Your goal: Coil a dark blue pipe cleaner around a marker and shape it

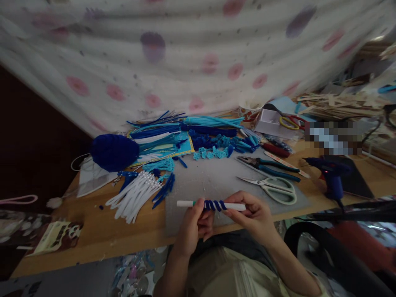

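Observation:
Above the near edge of the grey cutting mat [204, 177], both hands hold a white marker pen [185, 203] level. A dark blue pipe cleaner [215, 205] winds around its middle in several spiral turns. My left hand [194, 227] is closed on the pen at the left end of the coil, thumb on top. On the other side, my right hand [255, 216] pinches the pen and the coil's right end; its fingertips partly hide the pipe cleaner there. Scissors [278, 189] with pale green handles lie beyond the right hand, beside pliers [269, 167].
Bundles of blue pipe cleaners [213, 121] lie along the back, near a dark blue yarn ball [114, 152]. White beaded strands [136, 196] spread at left. A blue glue gun [332, 175] stands at right, its red light lit. A spotted curtain [185, 62] hangs behind.

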{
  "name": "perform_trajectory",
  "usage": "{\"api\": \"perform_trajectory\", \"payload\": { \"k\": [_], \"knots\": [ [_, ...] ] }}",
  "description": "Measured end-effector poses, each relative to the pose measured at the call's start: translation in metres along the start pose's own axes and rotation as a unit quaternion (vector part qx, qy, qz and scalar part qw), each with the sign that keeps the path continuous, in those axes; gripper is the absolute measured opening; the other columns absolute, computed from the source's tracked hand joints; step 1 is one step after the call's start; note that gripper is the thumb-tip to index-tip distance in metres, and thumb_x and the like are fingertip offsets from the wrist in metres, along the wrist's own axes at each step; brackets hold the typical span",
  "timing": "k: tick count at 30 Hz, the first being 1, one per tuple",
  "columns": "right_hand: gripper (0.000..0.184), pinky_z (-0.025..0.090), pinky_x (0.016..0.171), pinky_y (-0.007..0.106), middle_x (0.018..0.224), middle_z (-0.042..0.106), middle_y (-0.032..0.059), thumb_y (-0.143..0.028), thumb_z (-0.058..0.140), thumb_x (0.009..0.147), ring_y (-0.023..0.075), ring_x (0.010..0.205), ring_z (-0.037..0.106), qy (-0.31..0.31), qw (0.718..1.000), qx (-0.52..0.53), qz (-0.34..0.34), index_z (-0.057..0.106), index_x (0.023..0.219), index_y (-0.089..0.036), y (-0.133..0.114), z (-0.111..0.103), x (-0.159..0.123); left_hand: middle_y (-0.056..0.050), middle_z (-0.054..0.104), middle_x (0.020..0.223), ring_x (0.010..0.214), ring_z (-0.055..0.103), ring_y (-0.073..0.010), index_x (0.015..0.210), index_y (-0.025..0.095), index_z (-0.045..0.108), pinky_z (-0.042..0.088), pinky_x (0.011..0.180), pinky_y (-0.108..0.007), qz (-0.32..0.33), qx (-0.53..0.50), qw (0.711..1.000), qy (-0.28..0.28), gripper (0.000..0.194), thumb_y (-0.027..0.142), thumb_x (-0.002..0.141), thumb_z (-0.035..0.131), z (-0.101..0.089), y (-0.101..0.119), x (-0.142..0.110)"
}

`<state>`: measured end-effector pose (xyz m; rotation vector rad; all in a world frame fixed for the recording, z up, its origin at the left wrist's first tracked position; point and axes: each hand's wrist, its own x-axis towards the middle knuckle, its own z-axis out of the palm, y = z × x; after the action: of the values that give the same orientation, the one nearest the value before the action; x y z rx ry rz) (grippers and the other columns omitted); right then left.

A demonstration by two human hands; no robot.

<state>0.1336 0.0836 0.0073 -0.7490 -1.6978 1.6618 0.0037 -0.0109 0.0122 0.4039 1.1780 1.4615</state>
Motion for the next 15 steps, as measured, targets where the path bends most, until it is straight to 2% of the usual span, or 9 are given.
{"api": "perform_trajectory", "payload": {
  "k": [4,9,12,15],
  "knots": [
    [0.025,0.015,0.036,0.020,0.053,0.044,-0.0036,-0.039,0.072,0.076,0.0043,0.040,0.025,-0.020,0.999,-0.040,-0.019,0.068,0.077,-0.015,-0.003,-0.003,-0.002,0.012,0.020,0.042,0.034,0.015,-0.0016,0.051,0.021,0.038,0.021,0.031,-0.016,-0.006,0.025,1.000,-0.009,0.062,0.076,0.065,0.062,-0.008,0.003,-0.005],
    [0.024,0.016,0.036,0.021,0.055,0.045,-0.0030,-0.039,0.071,0.077,0.0048,0.040,0.026,-0.026,0.998,-0.052,-0.029,0.068,0.077,-0.015,-0.007,-0.006,0.000,0.013,0.018,0.036,0.030,0.010,-0.0008,0.048,0.023,0.030,0.013,0.028,-0.016,-0.011,-0.001,1.000,0.021,0.065,0.078,0.062,0.063,0.001,0.003,-0.006],
    [0.028,0.020,0.038,0.021,0.059,0.050,-0.0015,-0.042,0.076,0.073,0.0059,0.042,0.029,-0.020,1.000,-0.019,-0.003,0.067,0.078,-0.016,-0.004,-0.004,0.004,0.012,0.018,0.036,0.029,0.010,-0.0005,0.047,0.023,0.026,0.012,0.027,-0.016,-0.023,-0.046,0.999,0.005,0.066,0.074,0.060,0.066,0.010,0.004,-0.003],
    [0.037,0.024,0.041,0.021,0.062,0.049,-0.0031,-0.048,0.079,0.069,0.0071,0.046,0.031,-0.017,0.997,0.074,0.008,0.062,0.084,-0.019,0.006,-0.003,0.005,0.012,0.015,0.036,0.029,0.010,-0.0007,0.047,0.023,0.021,0.012,0.027,-0.015,-0.044,-0.104,0.993,-0.019,0.069,0.072,0.057,0.068,0.015,0.003,0.000]
  ]
}}
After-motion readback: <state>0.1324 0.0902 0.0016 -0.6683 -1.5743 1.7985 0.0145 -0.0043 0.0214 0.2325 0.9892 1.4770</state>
